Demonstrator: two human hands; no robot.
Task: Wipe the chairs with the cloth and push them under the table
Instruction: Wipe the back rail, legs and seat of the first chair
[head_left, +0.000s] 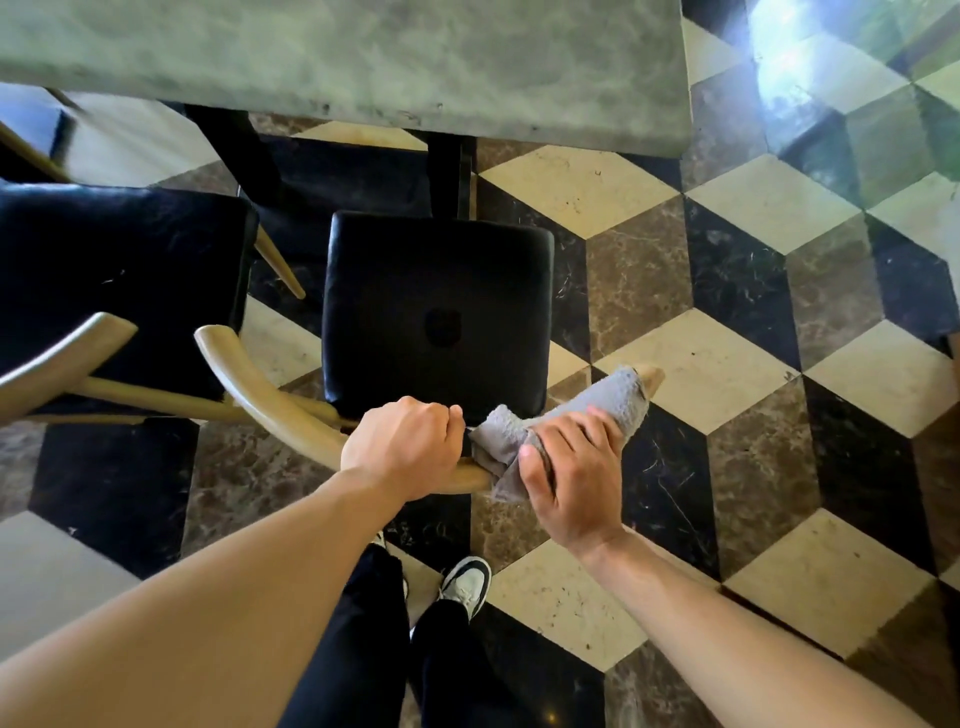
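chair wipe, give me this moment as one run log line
phase: wiping backrest | left hand: grips wooden backrest | right hand: presses grey cloth on backrest | chair seat: not yet under table

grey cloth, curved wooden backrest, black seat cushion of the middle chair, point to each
grey cloth (613, 397), head view, fluffy part beyond the fingers
curved wooden backrest (270, 402), head view, bare left stretch
black seat cushion (436, 306), head view, centre

2 chairs (436, 306) (119, 280), 1 table (363, 62), 1 cloth (571, 415), 2 hands (402, 447) (571, 483), 1 shoe (467, 582).
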